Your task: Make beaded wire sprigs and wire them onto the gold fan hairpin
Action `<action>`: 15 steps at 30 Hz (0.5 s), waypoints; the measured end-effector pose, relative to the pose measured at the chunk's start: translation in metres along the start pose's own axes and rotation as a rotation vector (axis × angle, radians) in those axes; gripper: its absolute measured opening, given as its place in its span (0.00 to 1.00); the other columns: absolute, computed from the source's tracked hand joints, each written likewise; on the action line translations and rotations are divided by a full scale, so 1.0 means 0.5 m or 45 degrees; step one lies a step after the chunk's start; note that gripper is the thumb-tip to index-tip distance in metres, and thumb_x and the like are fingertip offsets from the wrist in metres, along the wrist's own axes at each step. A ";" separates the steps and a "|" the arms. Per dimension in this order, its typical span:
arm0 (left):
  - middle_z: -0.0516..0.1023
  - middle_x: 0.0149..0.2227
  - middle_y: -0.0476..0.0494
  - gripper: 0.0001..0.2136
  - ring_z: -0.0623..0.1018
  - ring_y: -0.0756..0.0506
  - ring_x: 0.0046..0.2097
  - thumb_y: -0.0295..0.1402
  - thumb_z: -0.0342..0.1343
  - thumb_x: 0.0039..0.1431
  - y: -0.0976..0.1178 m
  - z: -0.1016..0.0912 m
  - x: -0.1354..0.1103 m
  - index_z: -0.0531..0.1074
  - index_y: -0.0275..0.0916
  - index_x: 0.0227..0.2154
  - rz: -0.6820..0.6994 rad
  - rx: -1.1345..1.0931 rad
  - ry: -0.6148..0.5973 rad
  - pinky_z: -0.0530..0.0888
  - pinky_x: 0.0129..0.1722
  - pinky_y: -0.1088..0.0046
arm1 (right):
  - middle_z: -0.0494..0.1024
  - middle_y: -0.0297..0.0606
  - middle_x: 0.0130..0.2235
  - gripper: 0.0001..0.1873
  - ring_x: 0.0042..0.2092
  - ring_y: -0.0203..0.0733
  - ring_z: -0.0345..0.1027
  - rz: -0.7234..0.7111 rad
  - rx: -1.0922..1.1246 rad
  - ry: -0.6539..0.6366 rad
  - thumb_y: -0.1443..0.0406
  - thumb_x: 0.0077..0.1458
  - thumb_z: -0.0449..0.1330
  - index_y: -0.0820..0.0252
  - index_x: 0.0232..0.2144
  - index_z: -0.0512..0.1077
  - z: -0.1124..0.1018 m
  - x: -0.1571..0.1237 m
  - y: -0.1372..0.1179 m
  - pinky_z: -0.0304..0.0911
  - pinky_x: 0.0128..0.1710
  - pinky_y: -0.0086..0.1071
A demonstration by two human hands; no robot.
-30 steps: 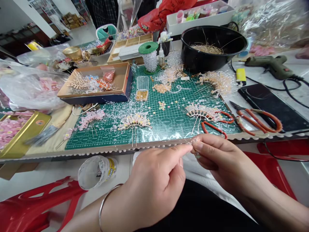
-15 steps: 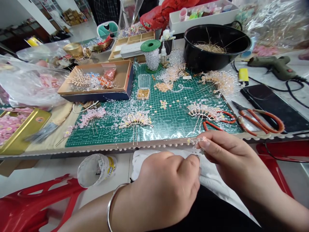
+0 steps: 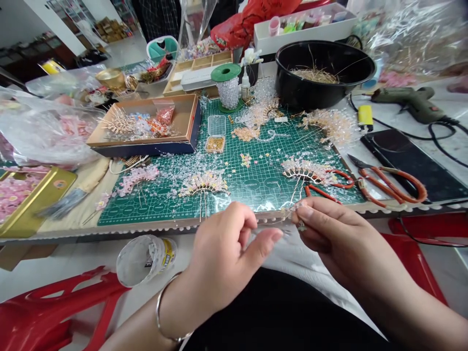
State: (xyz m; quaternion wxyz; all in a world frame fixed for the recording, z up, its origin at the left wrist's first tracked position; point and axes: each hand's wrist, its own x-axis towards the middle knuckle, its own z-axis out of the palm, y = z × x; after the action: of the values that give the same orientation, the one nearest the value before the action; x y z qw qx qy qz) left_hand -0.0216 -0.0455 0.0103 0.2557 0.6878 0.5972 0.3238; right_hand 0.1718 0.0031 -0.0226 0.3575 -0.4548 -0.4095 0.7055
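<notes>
My right hand [image 3: 338, 231] pinches a small wired bead piece [image 3: 288, 211] just in front of the table edge; clear and pale yellow bits stick out past the fingertips. To its left, my left hand [image 3: 228, 258] is apart from it, thumb stretched out and the other fingers curled, with nothing visible in its grasp. Beyond the hands, two beaded hairpins lie on the green cutting mat [image 3: 252, 187]: a pale yellow and pink one [image 3: 204, 183] and a pinkish one [image 3: 305, 168]. The right one overlaps orange-handled scissors [image 3: 323, 192]. Further left is a pink hairpin [image 3: 137, 179].
Loose clear beads [image 3: 175, 168] cover the mat's left part. Behind stand a cardboard box [image 3: 146, 146], a green spool [image 3: 225, 73] and a black basin [image 3: 325, 90]. Orange-handled pliers [image 3: 395, 180], a dark phone-like slab [image 3: 417, 161] and a glue gun [image 3: 409, 102] lie right.
My left hand has moved left, away from the right hand, and its thumb has come apart from the fingers. My right hand keeps its pinch on the bead piece.
</notes>
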 end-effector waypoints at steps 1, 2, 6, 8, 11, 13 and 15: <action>0.66 0.21 0.56 0.12 0.67 0.52 0.23 0.40 0.60 0.66 0.006 -0.004 -0.002 0.68 0.39 0.30 0.131 0.168 0.107 0.64 0.25 0.73 | 0.54 0.26 0.21 0.20 0.23 0.32 0.39 0.007 -0.001 -0.001 0.49 0.57 0.67 0.57 0.26 0.72 0.003 0.001 0.000 0.39 0.21 0.31; 0.70 0.23 0.54 0.09 0.70 0.51 0.24 0.37 0.61 0.65 0.013 -0.007 -0.004 0.70 0.38 0.32 0.244 0.319 0.185 0.65 0.27 0.72 | 0.55 0.27 0.21 0.20 0.23 0.32 0.40 0.010 -0.006 -0.006 0.49 0.57 0.67 0.58 0.26 0.72 0.006 0.001 0.000 0.40 0.20 0.30; 0.80 0.27 0.50 0.05 0.77 0.47 0.28 0.30 0.59 0.66 0.034 -0.011 0.002 0.78 0.35 0.41 0.380 0.536 0.151 0.68 0.30 0.68 | 0.57 0.28 0.23 0.22 0.24 0.32 0.42 0.007 -0.056 -0.031 0.48 0.57 0.66 0.58 0.24 0.69 0.010 0.000 0.003 0.41 0.21 0.30; 0.81 0.28 0.50 0.06 0.78 0.47 0.29 0.29 0.57 0.67 0.037 -0.012 0.009 0.80 0.36 0.39 0.354 0.484 0.055 0.68 0.30 0.68 | 0.55 0.27 0.22 0.23 0.24 0.32 0.42 0.007 -0.101 -0.047 0.48 0.58 0.65 0.58 0.24 0.67 0.008 -0.001 0.006 0.41 0.21 0.30; 0.82 0.30 0.51 0.08 0.78 0.49 0.29 0.27 0.55 0.68 0.037 -0.017 0.021 0.80 0.38 0.38 0.309 0.335 -0.034 0.68 0.31 0.70 | 0.58 0.28 0.23 0.22 0.24 0.33 0.46 0.004 -0.207 -0.069 0.48 0.60 0.62 0.57 0.25 0.68 0.002 -0.004 0.009 0.44 0.21 0.29; 0.81 0.28 0.53 0.09 0.77 0.51 0.29 0.28 0.54 0.69 0.039 -0.021 0.030 0.79 0.39 0.36 0.254 0.219 -0.078 0.67 0.31 0.73 | 0.61 0.30 0.25 0.22 0.26 0.34 0.50 -0.011 -0.314 -0.069 0.48 0.62 0.60 0.57 0.25 0.68 0.000 -0.007 0.009 0.48 0.23 0.30; 0.77 0.26 0.54 0.11 0.74 0.52 0.27 0.28 0.53 0.69 0.044 -0.024 0.040 0.78 0.38 0.32 0.179 0.151 -0.104 0.66 0.29 0.74 | 0.63 0.31 0.25 0.22 0.28 0.36 0.55 -0.043 -0.441 -0.057 0.48 0.62 0.60 0.57 0.25 0.69 0.002 -0.011 0.006 0.52 0.26 0.31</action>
State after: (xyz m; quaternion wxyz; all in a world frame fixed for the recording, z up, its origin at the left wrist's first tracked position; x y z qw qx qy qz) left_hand -0.0146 -0.0295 0.0374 0.2154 0.7545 0.5548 0.2765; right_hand 0.1725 -0.0032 -0.0232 0.2765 -0.4867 -0.5403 0.6283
